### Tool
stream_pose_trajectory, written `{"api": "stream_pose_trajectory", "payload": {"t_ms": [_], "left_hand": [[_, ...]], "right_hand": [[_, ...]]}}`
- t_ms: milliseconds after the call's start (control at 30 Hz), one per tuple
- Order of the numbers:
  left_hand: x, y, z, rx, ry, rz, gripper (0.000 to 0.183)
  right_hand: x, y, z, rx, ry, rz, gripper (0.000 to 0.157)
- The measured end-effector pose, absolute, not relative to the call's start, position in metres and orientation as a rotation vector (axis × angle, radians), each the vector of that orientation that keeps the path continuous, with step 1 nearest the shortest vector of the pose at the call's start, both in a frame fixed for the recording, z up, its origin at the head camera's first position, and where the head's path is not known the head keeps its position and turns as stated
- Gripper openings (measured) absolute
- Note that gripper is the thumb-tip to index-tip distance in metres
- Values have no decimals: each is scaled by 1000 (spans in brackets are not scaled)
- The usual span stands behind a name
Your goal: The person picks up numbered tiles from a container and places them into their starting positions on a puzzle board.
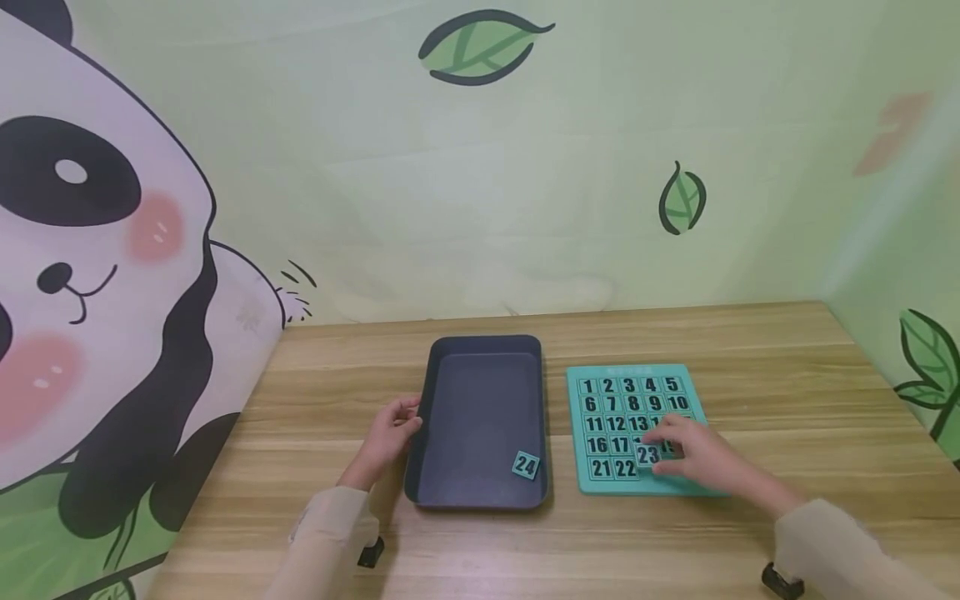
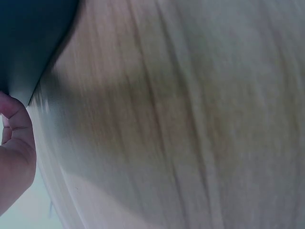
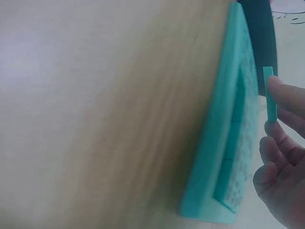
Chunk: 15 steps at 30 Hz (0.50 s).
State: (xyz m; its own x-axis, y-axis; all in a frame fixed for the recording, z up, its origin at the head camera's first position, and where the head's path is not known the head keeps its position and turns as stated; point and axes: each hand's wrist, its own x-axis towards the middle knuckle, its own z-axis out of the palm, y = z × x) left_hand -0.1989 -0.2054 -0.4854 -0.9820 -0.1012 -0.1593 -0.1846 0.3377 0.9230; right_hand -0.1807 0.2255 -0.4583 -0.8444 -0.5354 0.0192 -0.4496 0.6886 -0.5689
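My right hand (image 1: 693,452) pinches a teal number tile marked 23 (image 1: 647,455) between thumb and fingers. In the right wrist view the tile (image 3: 269,94) is edge-on, raised above the teal number board (image 3: 214,143). On that board (image 1: 573,417), rows of black-numbered tiles run from 1 at the top to 22 at the bottom; the right hand covers part of the lower right. My left hand (image 1: 388,437) holds the left rim of a dark tray (image 1: 487,345), its fingers curled at the edge. Inside the tray, near its lower right corner, lies a tile marked 24 (image 1: 526,465).
Tray and board lie side by side on a wood-grain table (image 1: 337,358), with a narrow gap between them. A pale green wall (image 1: 360,167) with leaf prints stands behind, and a large panda picture (image 1: 150,275) covers the left side.
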Motion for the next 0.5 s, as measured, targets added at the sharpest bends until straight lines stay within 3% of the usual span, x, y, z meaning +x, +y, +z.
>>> {"api": "stream_pose_trajectory", "payload": {"t_ms": [500], "left_hand": [[-200, -206, -485, -289, 2499, 1728, 34]], "right_hand": [[-171, 226, -474, -852, 2826, -739, 32]]}}
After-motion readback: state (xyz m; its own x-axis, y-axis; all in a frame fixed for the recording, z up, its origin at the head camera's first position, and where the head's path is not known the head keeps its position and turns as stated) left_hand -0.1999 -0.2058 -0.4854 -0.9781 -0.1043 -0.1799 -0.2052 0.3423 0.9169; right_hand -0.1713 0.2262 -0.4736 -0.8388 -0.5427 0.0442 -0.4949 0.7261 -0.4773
